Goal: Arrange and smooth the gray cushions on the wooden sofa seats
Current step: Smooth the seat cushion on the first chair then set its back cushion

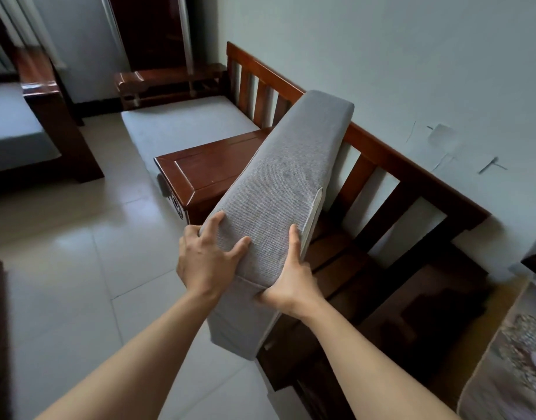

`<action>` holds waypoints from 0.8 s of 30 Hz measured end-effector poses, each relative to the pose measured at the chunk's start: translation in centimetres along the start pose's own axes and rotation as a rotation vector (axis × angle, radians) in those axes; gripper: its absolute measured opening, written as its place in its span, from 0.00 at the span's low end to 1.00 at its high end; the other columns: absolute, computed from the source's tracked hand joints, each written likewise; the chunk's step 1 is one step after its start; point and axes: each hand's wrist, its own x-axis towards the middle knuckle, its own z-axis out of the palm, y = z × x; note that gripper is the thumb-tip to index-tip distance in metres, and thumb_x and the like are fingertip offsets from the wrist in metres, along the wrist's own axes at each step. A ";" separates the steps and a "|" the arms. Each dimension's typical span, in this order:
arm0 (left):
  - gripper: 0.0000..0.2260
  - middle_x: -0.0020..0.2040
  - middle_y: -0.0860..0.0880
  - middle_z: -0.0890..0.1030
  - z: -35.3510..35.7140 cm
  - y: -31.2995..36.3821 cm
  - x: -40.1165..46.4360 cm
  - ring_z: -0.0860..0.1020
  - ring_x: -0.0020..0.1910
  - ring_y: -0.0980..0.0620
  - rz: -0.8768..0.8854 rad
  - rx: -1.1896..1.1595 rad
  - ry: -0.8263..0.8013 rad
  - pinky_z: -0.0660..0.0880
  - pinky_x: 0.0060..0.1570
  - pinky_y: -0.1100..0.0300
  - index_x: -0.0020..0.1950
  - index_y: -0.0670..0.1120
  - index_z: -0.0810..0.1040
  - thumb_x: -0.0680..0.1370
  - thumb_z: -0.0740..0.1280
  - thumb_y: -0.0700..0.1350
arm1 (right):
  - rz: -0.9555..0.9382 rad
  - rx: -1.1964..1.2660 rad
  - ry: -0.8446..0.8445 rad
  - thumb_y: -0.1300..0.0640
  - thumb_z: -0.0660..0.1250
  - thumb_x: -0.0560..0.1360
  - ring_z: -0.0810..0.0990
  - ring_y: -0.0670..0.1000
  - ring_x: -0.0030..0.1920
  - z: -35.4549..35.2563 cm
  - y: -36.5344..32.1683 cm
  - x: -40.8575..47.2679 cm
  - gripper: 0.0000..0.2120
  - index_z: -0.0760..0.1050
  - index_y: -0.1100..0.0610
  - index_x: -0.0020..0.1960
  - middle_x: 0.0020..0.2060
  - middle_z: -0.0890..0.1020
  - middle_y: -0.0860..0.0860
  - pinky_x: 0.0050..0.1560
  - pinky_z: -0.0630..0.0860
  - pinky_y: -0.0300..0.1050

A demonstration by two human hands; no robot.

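Head view: gray cushion [275, 189] on edge, near corner gripped between both hands [248, 268].

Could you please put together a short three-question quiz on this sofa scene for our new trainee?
1. True or false: the gray cushion lies flat on the bare wooden seat.
2. Which hands hold the cushion? A) left only B) right only C) both
3. Fill in: beyond the wooden armrest, the next seat already carries a ____.

Key:
1. False: it is tilted up on edge, its far end against the slatted backrest.
2. C: the left hand grips its near left corner, and the right hand grips its right edge.
3. Cushion: a second gray cushion lies flat there.
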 end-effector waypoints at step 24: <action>0.32 0.65 0.41 0.69 1.2 0.3 30.3 0.66 0.64 0.40 0.174 0.361 -0.134 0.61 0.64 0.43 0.71 0.55 0.62 0.73 0.58 0.70 | 0.134 0.217 0.107 0.39 0.70 0.71 0.62 0.63 0.71 2.7 -16.5 20.4 0.54 0.31 0.45 0.76 0.73 0.49 0.65 0.69 0.62 0.47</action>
